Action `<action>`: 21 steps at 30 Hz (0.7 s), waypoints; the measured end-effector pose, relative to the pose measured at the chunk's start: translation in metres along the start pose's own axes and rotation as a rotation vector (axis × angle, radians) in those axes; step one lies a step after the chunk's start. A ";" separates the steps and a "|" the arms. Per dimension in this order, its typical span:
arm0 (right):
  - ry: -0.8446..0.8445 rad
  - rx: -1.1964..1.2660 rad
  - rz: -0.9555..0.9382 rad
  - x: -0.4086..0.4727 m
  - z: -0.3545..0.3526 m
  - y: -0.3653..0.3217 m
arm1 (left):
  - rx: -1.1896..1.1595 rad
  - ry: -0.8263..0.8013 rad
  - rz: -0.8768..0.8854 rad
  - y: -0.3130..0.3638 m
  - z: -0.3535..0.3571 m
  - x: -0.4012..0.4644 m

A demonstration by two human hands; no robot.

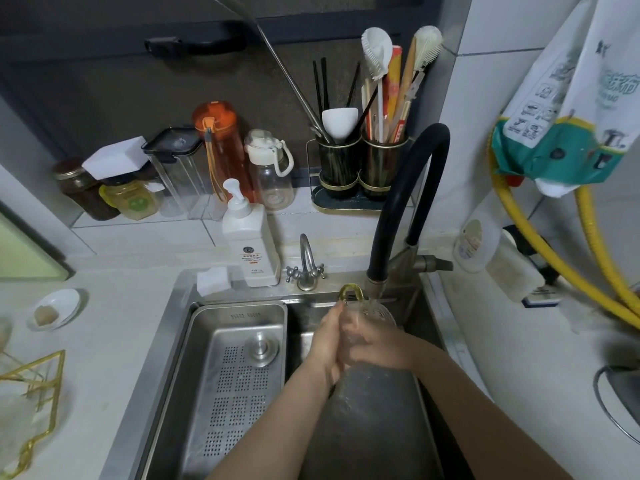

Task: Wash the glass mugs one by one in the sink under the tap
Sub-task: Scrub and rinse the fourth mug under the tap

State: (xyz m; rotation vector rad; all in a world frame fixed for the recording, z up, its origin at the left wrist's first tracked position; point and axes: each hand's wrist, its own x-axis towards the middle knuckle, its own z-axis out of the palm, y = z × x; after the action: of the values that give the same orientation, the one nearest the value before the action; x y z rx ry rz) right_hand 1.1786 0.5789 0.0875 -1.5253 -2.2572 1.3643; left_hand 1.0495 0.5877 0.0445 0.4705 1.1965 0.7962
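A clear glass mug [377, 311] with a gold handle sits under the black-hosed tap [377, 285], over the right sink basin [377, 410]. Water runs over it and down into the basin. My left hand [327, 337] lies flat against the mug's left side, fingers pointing up toward the handle. My right hand [375, 344] wraps round the mug from the right and front, fingers curled on the glass. The mug's lower part is hidden by both hands.
A steel drain tray [239, 344] fills the left basin. A white soap pump bottle [251, 244] and a small steel tap [306, 268] stand behind the sink. Bottles and jars line the back ledge; a utensil holder [360, 168] stands behind the tap. A gold wire rack [31, 403] sits at left.
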 end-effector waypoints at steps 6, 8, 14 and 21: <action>0.037 -0.414 -0.112 -0.021 -0.010 -0.005 | 0.006 -0.037 -0.025 0.010 -0.004 0.002; 0.067 -0.314 -0.166 -0.017 -0.012 -0.011 | 0.036 -0.021 -0.052 0.009 0.000 0.000; -0.114 -0.265 -0.115 -0.018 -0.002 -0.003 | 0.083 -0.038 -0.078 0.016 -0.008 -0.004; 0.173 0.280 -0.093 -0.018 -0.006 0.001 | 0.193 -0.063 0.121 0.013 -0.009 -0.022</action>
State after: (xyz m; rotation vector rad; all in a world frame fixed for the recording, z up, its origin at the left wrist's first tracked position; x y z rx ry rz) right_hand 1.1911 0.5684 0.0971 -1.3710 -1.9170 1.3931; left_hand 1.0339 0.5785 0.0651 0.7265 1.2002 0.7664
